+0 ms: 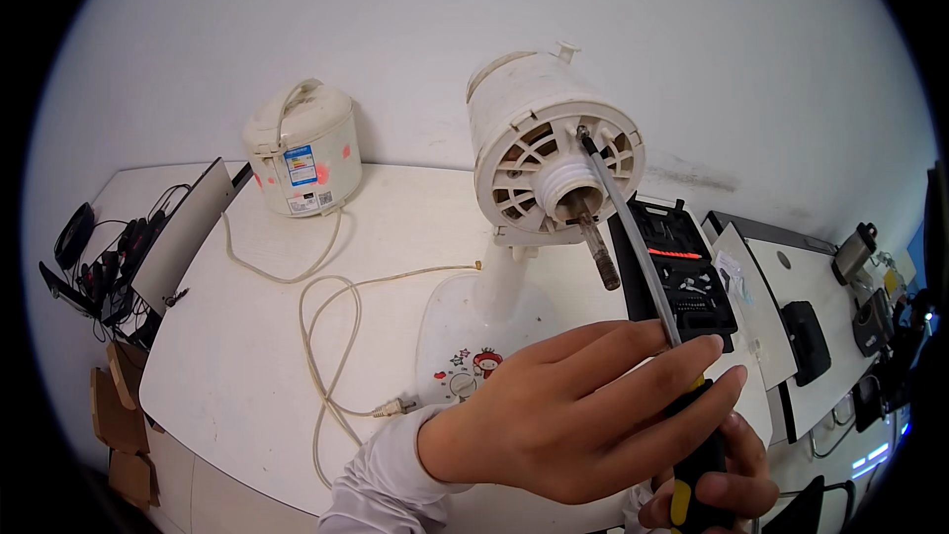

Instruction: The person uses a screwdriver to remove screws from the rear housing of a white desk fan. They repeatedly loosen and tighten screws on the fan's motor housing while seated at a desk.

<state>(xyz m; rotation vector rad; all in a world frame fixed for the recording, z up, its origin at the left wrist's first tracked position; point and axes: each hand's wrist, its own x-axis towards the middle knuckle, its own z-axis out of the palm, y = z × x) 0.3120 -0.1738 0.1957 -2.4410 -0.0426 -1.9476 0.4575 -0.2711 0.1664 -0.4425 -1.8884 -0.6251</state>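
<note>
A white electric fan without blades or grille stands on the table, its round motor housing facing me and its metal spindle sticking out. The long shaft of a screwdriver reaches up to the housing's front, its tip at a screw hole near the upper rim. My left hand is closed about the shaft near the handle, fingers partly extended across it. Below it, my right hand grips the black and yellow handle, partly hidden behind the left. The fan's white base has a knob and a cartoon print.
A white rice cooker sits at the back left. Its cord and another pale cord with a plug loop over the white table. An open black tool case lies right of the fan. Cardboard stands on the left floor.
</note>
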